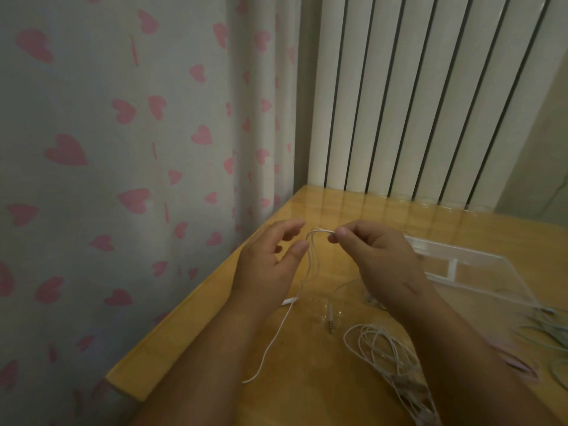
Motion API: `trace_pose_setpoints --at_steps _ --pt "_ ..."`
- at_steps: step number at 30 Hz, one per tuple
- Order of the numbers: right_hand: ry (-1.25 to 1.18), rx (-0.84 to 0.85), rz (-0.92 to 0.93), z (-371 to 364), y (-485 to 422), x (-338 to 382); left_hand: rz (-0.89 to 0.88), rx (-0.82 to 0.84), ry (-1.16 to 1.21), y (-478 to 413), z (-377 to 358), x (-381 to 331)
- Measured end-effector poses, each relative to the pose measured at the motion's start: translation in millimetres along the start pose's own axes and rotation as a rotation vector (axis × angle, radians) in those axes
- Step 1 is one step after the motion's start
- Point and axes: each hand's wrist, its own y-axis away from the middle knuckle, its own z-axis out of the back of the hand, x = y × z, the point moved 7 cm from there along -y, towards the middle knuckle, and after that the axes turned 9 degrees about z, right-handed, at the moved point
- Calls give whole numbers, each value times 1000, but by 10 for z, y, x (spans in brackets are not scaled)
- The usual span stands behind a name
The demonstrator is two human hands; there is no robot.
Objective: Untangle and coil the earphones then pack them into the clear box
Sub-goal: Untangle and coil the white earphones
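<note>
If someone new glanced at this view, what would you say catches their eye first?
Probably the two hands at centre: the right hand pinches a looped thin white earphone cable above the yellow wooden table, the left hand open beside it. Next, the grey curtain with pink hearts filling the left, then the clear plastic box lying on the table at right.

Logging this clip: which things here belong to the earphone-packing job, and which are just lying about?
Job: white earphone cable, pinched by right hand; left hand open beside it; jack plug; clear box.
Lying about: white cable bundle, greenish cables, pink cable (perhaps next in line); heart-print curtain; radiator.
</note>
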Motion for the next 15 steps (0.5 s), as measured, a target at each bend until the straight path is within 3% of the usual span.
trace_pose_setpoints --at_steps 4,15 --pt "-11 -3 14 1 3 23 109 56 66 -33 -55 139" --pt "-35 -53 4 77 -14 -5 299 232 -128 -20 -202 331"
